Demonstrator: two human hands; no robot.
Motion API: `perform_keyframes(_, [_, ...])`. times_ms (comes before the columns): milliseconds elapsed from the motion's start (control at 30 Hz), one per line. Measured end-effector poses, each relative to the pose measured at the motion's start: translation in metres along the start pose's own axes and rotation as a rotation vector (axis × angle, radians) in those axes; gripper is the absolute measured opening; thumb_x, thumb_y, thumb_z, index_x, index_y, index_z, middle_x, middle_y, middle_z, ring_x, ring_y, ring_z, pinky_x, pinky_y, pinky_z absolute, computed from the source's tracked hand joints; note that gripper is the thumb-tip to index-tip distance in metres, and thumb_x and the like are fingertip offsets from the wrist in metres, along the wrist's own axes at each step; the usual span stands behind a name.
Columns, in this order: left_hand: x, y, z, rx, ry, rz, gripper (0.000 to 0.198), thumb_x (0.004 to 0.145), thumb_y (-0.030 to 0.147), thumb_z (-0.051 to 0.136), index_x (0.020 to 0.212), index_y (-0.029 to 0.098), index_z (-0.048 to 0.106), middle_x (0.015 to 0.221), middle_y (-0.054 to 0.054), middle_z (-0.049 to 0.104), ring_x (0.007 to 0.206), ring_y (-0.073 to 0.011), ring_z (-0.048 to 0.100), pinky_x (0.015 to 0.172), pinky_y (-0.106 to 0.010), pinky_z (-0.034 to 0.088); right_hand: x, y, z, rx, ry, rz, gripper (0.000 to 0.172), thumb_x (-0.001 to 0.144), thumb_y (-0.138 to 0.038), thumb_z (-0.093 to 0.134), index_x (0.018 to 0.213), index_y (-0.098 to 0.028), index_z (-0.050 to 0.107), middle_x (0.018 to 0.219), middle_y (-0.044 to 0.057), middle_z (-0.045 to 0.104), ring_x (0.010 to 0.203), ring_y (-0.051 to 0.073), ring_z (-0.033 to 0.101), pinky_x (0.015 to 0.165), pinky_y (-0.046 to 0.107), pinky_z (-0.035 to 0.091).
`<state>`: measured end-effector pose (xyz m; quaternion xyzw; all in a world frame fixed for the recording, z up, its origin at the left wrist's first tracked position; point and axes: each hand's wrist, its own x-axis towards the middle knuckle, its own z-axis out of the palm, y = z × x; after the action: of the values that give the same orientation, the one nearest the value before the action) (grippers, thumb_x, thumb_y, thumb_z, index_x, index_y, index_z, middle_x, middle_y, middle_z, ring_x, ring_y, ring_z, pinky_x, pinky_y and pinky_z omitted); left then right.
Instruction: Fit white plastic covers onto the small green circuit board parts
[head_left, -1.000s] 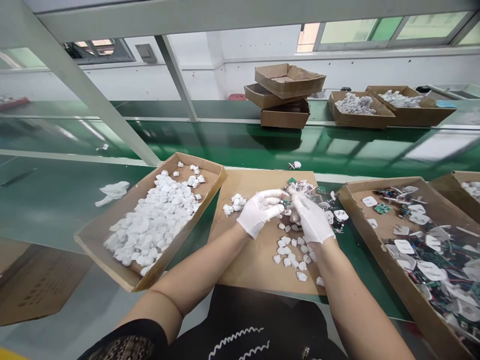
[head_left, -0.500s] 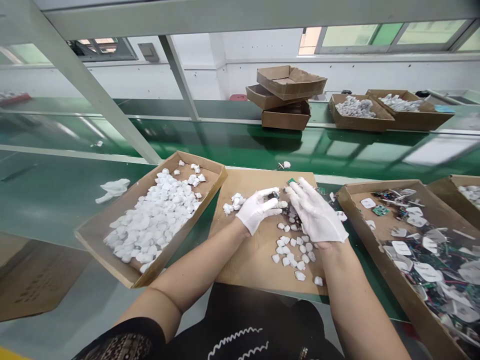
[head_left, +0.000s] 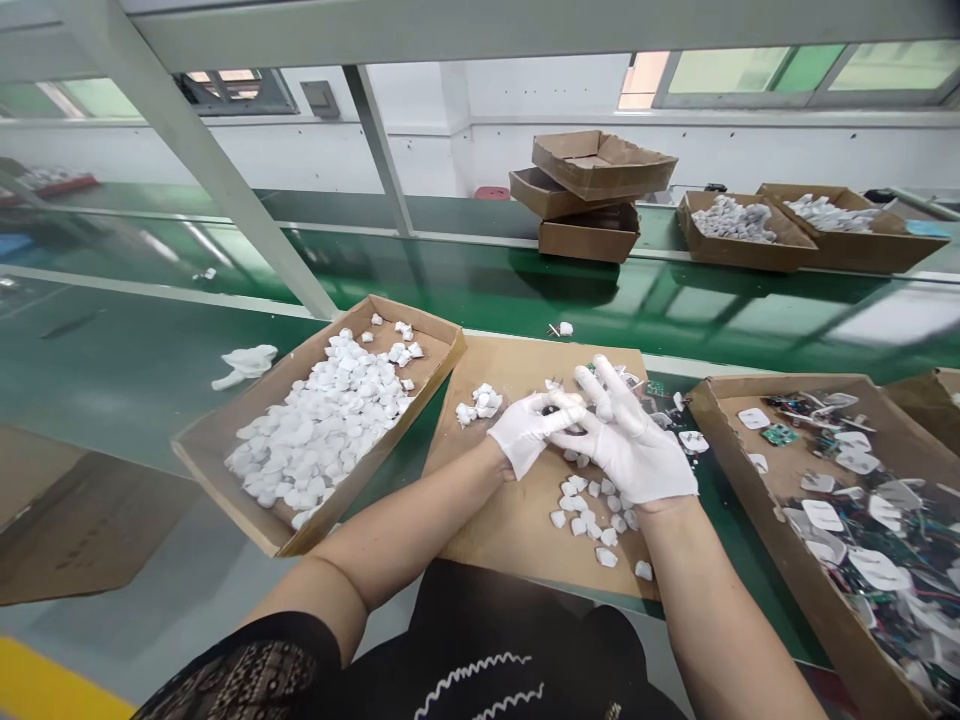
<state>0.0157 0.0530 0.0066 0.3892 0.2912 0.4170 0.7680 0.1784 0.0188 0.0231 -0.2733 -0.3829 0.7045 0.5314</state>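
My left hand [head_left: 522,432], in a white glove, is closed round a small dark electronic part [head_left: 551,410] that mostly hides behind the fingers. My right hand [head_left: 634,440], gloved too, meets it from the right. Its thumb and a finger press together at the left fingertips, while other fingers stretch upward; what they pinch is hidden. Both hands are over a cardboard sheet [head_left: 495,530]. Below the right hand lie loose white pieces [head_left: 592,515]. A small pile of white pieces [head_left: 480,403] sits left of the left hand. Circuit boards [head_left: 655,388] lie behind the right hand.
At left stands a cardboard tray [head_left: 225,500] heaped with white pieces. Another tray [head_left: 757,540] at right holds wired boards and white covers. A white glove [head_left: 247,365] lies on the green bench. Stacked boxes [head_left: 592,240] stand on the green surface behind; a metal post [head_left: 217,170] slants at left.
My right hand has moved from flat and outstretched to meet the left, its thumb and a finger now pinching. The left fingers have closed further. The view has shifted slightly left.
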Motion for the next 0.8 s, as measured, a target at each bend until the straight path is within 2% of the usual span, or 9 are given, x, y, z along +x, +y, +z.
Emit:
perform_keyframes(133, [0.002, -0.01, 0.001, 0.18, 0.103, 0.065, 0.032, 0.073, 0.036, 0.083, 0.096, 0.016, 0.072, 0.109, -0.01, 0.072, 0.113, -0.027, 0.063, 0.104, -0.043, 0.047, 0.0, 0.004, 0.003, -0.038, -0.002, 0.023, 0.067, 0.094, -0.048, 0.059, 0.155, -0.046, 0.031, 0.166, 0.001, 0.027, 0.144, 0.034, 0.041, 0.099, 0.062, 0.053])
perform_keyframes(333, [0.004, -0.015, -0.001, 0.41, 0.163, 0.177, 0.018, 0.077, 0.032, 0.079, 0.084, 0.017, 0.074, 0.097, -0.009, 0.074, 0.109, -0.0287, 0.064, 0.106, -0.046, 0.046, 0.003, 0.007, 0.009, -0.046, 0.024, 0.003, 0.062, 0.092, -0.048, 0.062, 0.15, -0.047, 0.039, 0.167, -0.003, 0.022, 0.146, 0.035, 0.038, 0.096, 0.057, 0.057])
perform_keyframes(433, [0.002, -0.012, -0.002, 0.481, 0.162, 0.182, 0.025, 0.074, 0.038, 0.081, 0.085, 0.016, 0.075, 0.098, -0.009, 0.074, 0.108, -0.0296, 0.064, 0.105, -0.045, 0.047, 0.003, 0.006, 0.011, -0.026, 0.021, 0.007, 0.06, 0.091, -0.046, 0.066, 0.147, -0.047, 0.045, 0.167, -0.004, 0.024, 0.143, 0.035, 0.041, 0.095, 0.056, 0.057])
perform_keyframes(533, [0.003, -0.005, -0.004, 0.383, 0.098, 0.134, 0.04, 0.078, 0.054, 0.075, 0.094, 0.017, 0.075, 0.105, -0.011, 0.073, 0.11, -0.0302, 0.064, 0.1, -0.045, 0.049, 0.003, 0.001, 0.003, -0.087, 0.03, 0.022, 0.056, 0.089, -0.042, 0.068, 0.143, -0.043, 0.052, 0.163, -0.001, 0.034, 0.137, 0.032, 0.049, 0.096, 0.052, 0.057])
perform_keyframes(567, [0.003, -0.001, -0.005, 0.342, 0.073, 0.113, 0.044, 0.081, 0.059, 0.07, 0.098, 0.019, 0.075, 0.108, -0.011, 0.073, 0.111, -0.0302, 0.064, 0.098, -0.045, 0.05, 0.003, 0.0, -0.002, -0.127, 0.072, 0.015, 0.053, 0.089, -0.042, 0.069, 0.14, -0.04, 0.056, 0.158, 0.001, 0.042, 0.129, 0.028, 0.056, 0.093, 0.045, 0.059])
perform_keyframes(633, [0.003, 0.005, -0.007, 0.292, 0.037, 0.076, 0.052, 0.087, 0.068, 0.058, 0.107, 0.023, 0.074, 0.114, -0.011, 0.072, 0.111, -0.0301, 0.064, 0.095, -0.047, 0.051, 0.004, -0.002, -0.013, -0.196, 0.201, -0.025, 0.047, 0.087, -0.044, 0.071, 0.132, -0.032, 0.065, 0.139, 0.007, 0.06, 0.098, 0.018, 0.066, 0.073, 0.028, 0.06])
perform_keyframes(700, [0.003, 0.009, -0.01, 0.221, 0.001, 0.042, 0.059, 0.089, 0.073, 0.049, 0.112, 0.024, 0.073, 0.119, -0.012, 0.071, 0.111, -0.0306, 0.065, 0.094, -0.048, 0.051, 0.006, -0.003, -0.023, -0.243, 0.318, -0.082, 0.047, 0.086, -0.049, 0.071, 0.126, -0.027, 0.07, 0.112, 0.007, 0.069, 0.062, 0.009, 0.054, 0.048, 0.02, 0.047])
perform_keyframes(767, [0.003, 0.009, -0.011, 0.108, -0.066, 0.005, 0.061, 0.09, 0.071, 0.045, 0.116, 0.023, 0.072, 0.124, -0.013, 0.069, 0.112, -0.0315, 0.065, 0.095, -0.049, 0.05, 0.006, -0.002, -0.026, -0.338, 0.392, -0.127, 0.051, 0.086, -0.056, 0.068, 0.126, -0.024, 0.071, 0.095, 0.005, 0.067, 0.05, 0.007, 0.039, 0.04, 0.021, 0.035])
perform_keyframes(800, [0.003, 0.009, -0.012, 0.071, -0.099, -0.005, 0.06, 0.091, 0.069, 0.046, 0.119, 0.023, 0.071, 0.125, -0.014, 0.069, 0.113, -0.0319, 0.064, 0.095, -0.05, 0.05, 0.007, -0.001, -0.025, -0.432, 0.426, -0.147, 0.052, 0.086, -0.057, 0.067, 0.125, -0.023, 0.071, 0.092, 0.004, 0.067, 0.051, 0.008, 0.039, 0.042, 0.023, 0.036])
